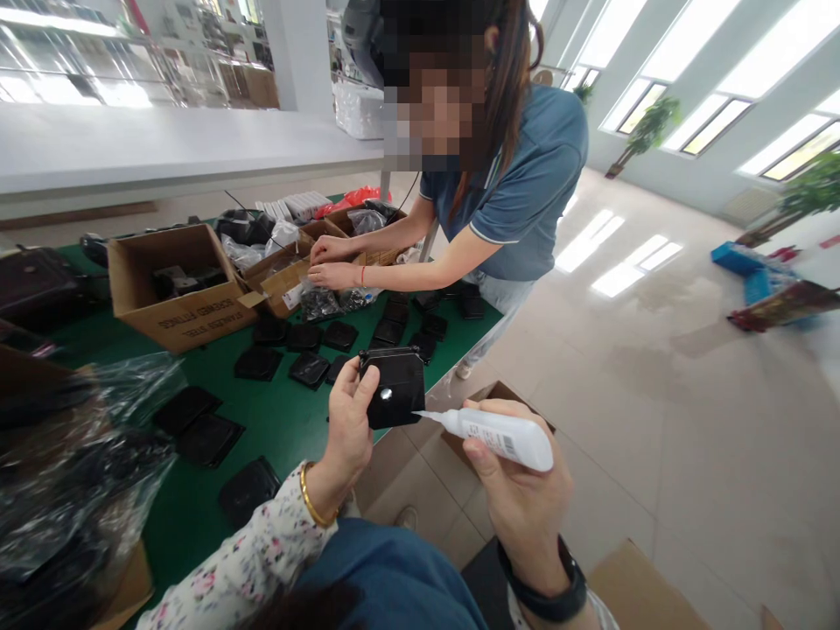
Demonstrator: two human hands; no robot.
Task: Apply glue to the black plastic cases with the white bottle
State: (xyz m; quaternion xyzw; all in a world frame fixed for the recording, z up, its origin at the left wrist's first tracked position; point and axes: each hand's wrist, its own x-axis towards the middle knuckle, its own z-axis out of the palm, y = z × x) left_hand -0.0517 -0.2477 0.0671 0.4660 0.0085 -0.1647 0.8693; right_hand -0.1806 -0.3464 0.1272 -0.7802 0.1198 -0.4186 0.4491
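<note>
My left hand (351,416) grips a flat black plastic part (397,381) by its left edge, thumb on the face and fingers behind. A small shiny round spot shows on that face. In my right hand (521,477) is a white glue bottle (502,437) with a label and a long thin nozzle, held on its side. The nozzle tip points left and meets or nearly meets the part's lower right corner; I cannot tell whether they touch. Similar black parts (308,370) lie on the green tabletop (279,420) beyond my left hand.
Across the table a co-worker (531,166) reaches both hands over small plastic bags. An open cardboard box (177,306) stands at the left, and clear plastic wrap (79,472) covers things nearer me. Below my right hand sits another carton (502,394) on the floor.
</note>
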